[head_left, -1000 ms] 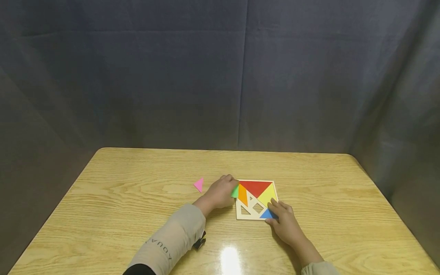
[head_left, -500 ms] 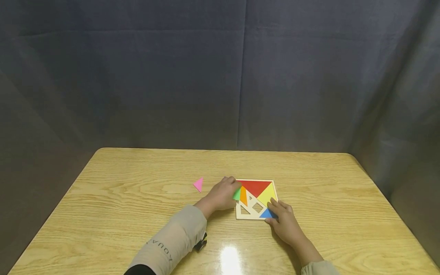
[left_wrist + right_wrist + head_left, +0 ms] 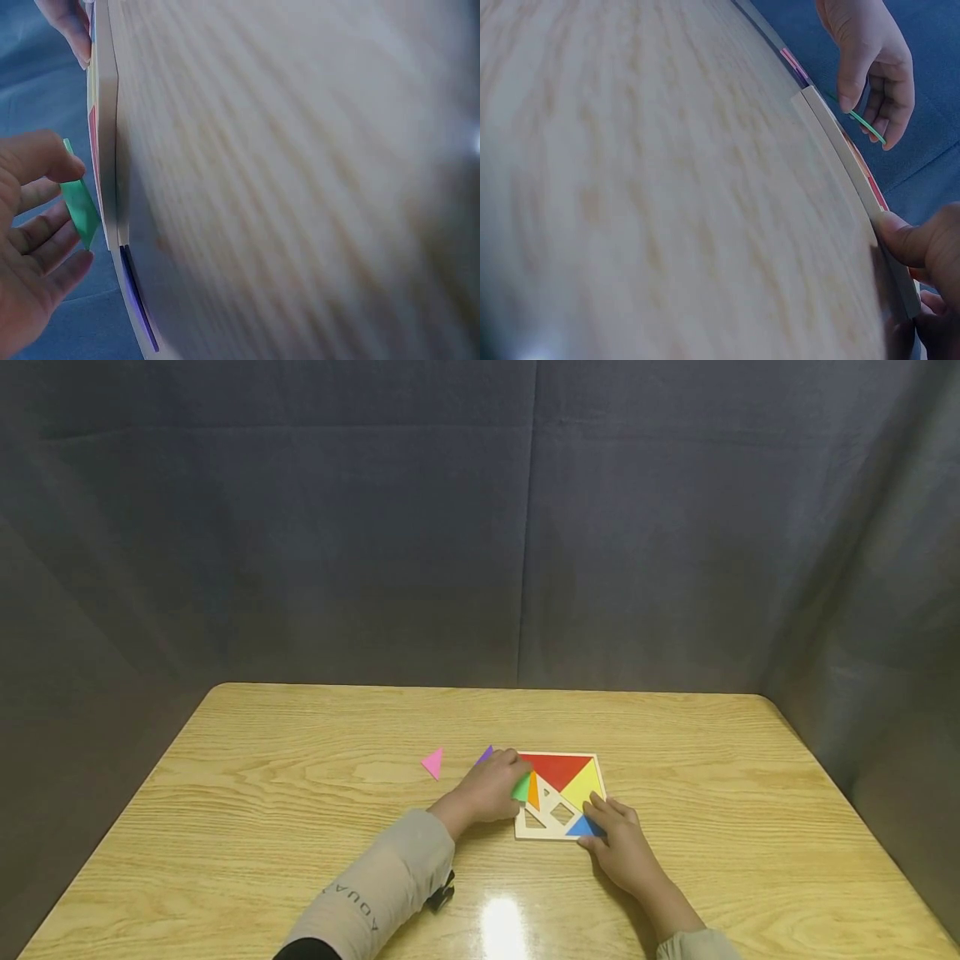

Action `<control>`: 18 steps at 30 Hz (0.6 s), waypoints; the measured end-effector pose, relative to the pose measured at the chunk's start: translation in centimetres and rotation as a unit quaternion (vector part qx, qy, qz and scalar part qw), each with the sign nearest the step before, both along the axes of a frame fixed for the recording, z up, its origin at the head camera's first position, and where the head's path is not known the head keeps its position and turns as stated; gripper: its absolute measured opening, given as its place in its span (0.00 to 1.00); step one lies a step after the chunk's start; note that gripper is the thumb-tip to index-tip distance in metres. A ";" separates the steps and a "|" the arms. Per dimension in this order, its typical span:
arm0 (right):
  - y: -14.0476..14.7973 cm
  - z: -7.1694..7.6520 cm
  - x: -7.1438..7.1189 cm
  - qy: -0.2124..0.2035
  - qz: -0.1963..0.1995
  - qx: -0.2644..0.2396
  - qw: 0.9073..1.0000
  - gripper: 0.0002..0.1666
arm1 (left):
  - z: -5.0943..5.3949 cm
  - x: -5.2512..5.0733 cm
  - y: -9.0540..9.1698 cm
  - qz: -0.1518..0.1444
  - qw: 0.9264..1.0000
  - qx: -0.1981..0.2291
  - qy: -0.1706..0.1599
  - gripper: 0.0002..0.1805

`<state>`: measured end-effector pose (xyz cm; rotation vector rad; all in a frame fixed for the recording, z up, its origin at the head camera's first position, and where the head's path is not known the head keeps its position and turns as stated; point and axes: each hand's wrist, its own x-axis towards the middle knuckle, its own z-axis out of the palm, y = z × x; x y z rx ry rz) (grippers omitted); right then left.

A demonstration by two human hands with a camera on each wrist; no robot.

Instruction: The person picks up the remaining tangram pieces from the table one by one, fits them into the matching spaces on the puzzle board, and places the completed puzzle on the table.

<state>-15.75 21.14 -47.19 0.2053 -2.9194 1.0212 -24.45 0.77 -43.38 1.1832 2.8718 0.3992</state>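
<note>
- Our left hand pinches a green tangram piece, tilted and held just above the left side of the wooden tangram tray.
- The tray's bare floor, with three holes, lies right of the green piece and nearer us; the left hand is nearer the leftmost hole. Fingers mask the piece's outline, so we cannot tell its long axis.
- Our right hand grips the tray's near right corner.
- We count one tray on one table; four seated pieces, a red triangle, yellow triangle, orange piece and blue piece; and two loose, a pink triangle and part-hidden purple piece.
</note>
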 end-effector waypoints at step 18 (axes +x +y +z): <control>0.1 0.2 0.0 -0.005 -0.001 -0.005 1.000 0.28 | 0.2 0.3 0.4 -0.009 0.999 0.013 -0.029 0.28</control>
